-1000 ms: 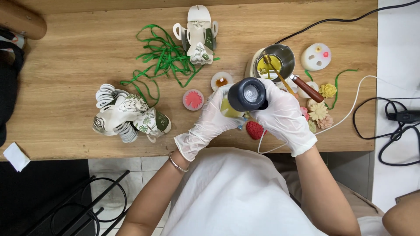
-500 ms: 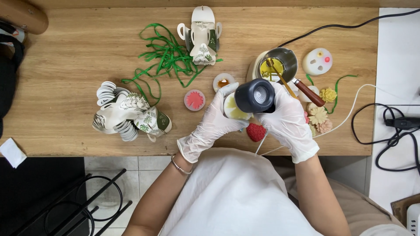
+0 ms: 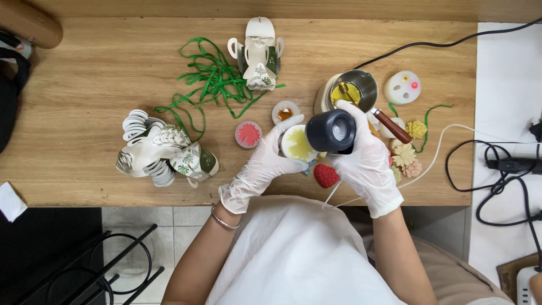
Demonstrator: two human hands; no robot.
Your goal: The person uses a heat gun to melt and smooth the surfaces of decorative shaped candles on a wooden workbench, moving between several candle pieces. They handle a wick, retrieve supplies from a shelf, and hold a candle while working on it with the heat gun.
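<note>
My left hand (image 3: 261,169), in a white glove, holds a small round container of pale yellow wax (image 3: 297,143) just above the wooden table (image 3: 84,73). My right hand (image 3: 370,164), also gloved, grips a dark cylindrical tool (image 3: 332,130) with a mesh end, held right beside the container. A red strawberry-shaped piece (image 3: 326,175) lies under my hands near the front edge. A metal melting pot (image 3: 354,89) with yellow liquid and a brown handle stands just behind my right hand.
Green ribbon (image 3: 212,79) tangles at the back centre near a folded leaf-print box (image 3: 259,53). More flat boxes (image 3: 164,152) lie left. A pink disc (image 3: 248,134), an amber dish (image 3: 284,112), wax flowers (image 3: 407,155), a white mould (image 3: 402,87) and cables (image 3: 502,169) lie around.
Both hands with the container and the dark tool have shifted slightly toward the back of the table; their grip stays the same.
</note>
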